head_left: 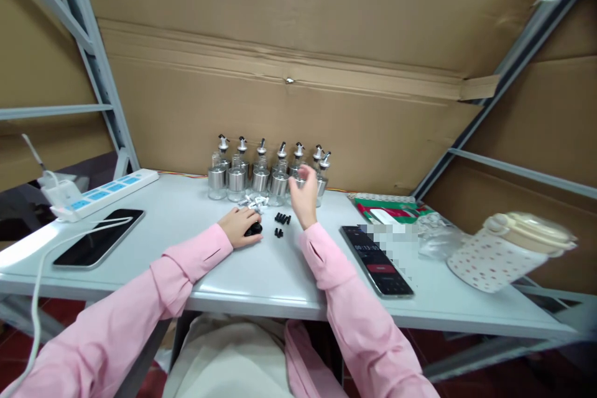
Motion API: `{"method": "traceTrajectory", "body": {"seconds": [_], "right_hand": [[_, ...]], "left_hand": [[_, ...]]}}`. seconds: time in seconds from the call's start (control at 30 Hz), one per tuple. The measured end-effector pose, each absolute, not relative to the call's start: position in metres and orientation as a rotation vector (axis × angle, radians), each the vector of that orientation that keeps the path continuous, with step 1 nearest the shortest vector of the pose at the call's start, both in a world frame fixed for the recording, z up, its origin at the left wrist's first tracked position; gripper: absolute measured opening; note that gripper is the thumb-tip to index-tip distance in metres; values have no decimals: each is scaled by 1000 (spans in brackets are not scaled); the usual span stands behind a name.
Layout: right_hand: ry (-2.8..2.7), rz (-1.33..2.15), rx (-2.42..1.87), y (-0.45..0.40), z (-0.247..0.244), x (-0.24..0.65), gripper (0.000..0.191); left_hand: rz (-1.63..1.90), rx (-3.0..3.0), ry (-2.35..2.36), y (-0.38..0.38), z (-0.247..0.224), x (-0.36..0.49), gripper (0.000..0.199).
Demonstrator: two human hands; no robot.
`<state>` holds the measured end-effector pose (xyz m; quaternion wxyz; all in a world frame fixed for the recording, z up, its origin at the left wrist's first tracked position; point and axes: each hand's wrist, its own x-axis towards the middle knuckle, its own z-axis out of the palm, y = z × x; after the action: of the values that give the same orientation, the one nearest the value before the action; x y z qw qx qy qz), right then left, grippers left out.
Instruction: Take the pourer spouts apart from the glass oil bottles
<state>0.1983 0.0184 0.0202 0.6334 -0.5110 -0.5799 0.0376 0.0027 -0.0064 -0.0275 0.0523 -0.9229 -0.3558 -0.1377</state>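
Observation:
My left hand [240, 227] lies on the table with its fingers stretched around a small heap of black plastic pieces [254, 229]; no firm grip on them shows. Raised in front of the bottles, my right hand [304, 196] has its thumb and fingers curved and apart. Through that gap shows part of a bottle, and I see no hold on it. Glass bottles with steel sleeves [237, 180] stand in two rows, the back ones topped with pour spouts [282, 150]. White and silvery small parts [255, 203] lie before them. Between my hands are more black pieces [282, 219].
A phone [380, 264] lies right of my right arm, another phone [100, 239] with a white cable at left. Behind that sits a power strip [109, 191]. At right are a dotted jar [499, 255], a clear plastic bag [438, 242] and a green-red packet [373, 208]. Cardboard [289, 118] walls the back.

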Motion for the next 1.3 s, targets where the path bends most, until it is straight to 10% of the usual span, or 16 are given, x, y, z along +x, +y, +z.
{"method": "traceTrajectory", "body": {"seconds": [0.4,1.1,1.3], "right_hand": [[-1146,69,-1362,82,29,266,35],[-1352,955,-791,-106,41,203,19],[-1540,1047,-811,-107,58,197,14]], "left_hand": [[-740,-3224,-486,-77,-34,62,32],[-1582,-3372,-1512,-123,-40,78,87],[-2222,-2995,-1648,-127,-38,84,68]]}}
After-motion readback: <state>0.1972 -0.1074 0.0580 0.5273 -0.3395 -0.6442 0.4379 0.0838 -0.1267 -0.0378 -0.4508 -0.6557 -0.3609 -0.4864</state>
